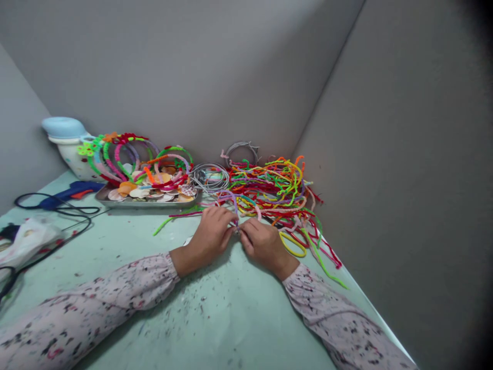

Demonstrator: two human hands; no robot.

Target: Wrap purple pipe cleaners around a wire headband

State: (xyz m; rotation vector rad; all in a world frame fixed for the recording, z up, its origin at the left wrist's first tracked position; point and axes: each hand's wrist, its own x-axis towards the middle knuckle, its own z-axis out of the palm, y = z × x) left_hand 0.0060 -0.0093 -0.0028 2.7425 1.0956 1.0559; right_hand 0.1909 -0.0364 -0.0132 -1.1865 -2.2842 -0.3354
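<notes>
My left hand (213,232) and my right hand (264,240) meet low over the table, fingertips pinched close together. Between them is the end of a purple pipe cleaner (234,199), which arches up behind the fingers. Teal and pink fuzzy lengths (254,206) show just beyond my right hand; whether they join the purple one I cannot tell. My fingers hide most of the pinched spot. Right behind lies a large tangled pile of coloured pipe cleaners (275,185). A yellow loop (292,245) rests beside my right hand.
A metal tray (150,204) holds shells and fuzzy coloured rings. Coils of grey wire (211,177) lie beside it. At left are a blue glue gun (71,193) with a black cord, a white plastic bag (33,239) and a blue-topped container (65,128). Grey walls enclose the table (215,318).
</notes>
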